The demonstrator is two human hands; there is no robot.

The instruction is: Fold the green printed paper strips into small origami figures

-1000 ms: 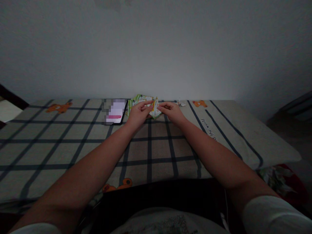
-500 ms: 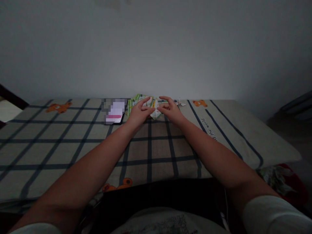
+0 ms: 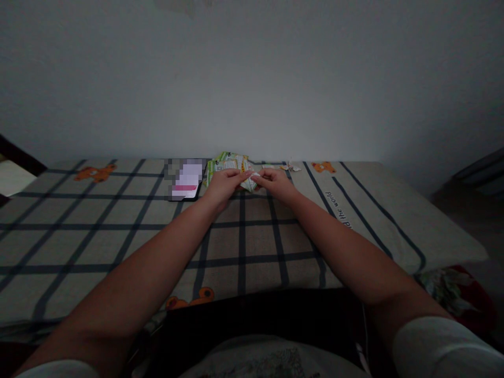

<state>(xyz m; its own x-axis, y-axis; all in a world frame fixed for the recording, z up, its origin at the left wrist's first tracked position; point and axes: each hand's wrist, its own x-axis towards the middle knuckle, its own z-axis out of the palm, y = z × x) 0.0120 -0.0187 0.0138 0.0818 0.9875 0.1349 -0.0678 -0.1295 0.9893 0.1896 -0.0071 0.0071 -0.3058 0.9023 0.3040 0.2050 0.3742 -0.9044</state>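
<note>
Between my hands is a small white and green packet (image 3: 249,184), held at its upper edge. My left hand (image 3: 225,186) pinches it from the left, with thumb and fingers closed. From the right, my right hand (image 3: 274,184) grips the same packet near its top corner, its fingertips almost touching those of the left. Behind and left of the packet lie green and white printed packets (image 3: 220,164), partly covered by my left hand. Small scraps (image 3: 291,167) rest on the cloth beyond my right hand.
A phone (image 3: 186,179) with a lit, partly blurred screen lies left of the packets. The checked tablecloth (image 3: 260,241) with bear prints covers the table, which meets a plain wall (image 3: 252,84). A red item with a leafy pattern (image 3: 457,296) sits at the lower right.
The raised index fingers of both hands have come down and closed on the packet. The packet's top is now more covered by the fingers.
</note>
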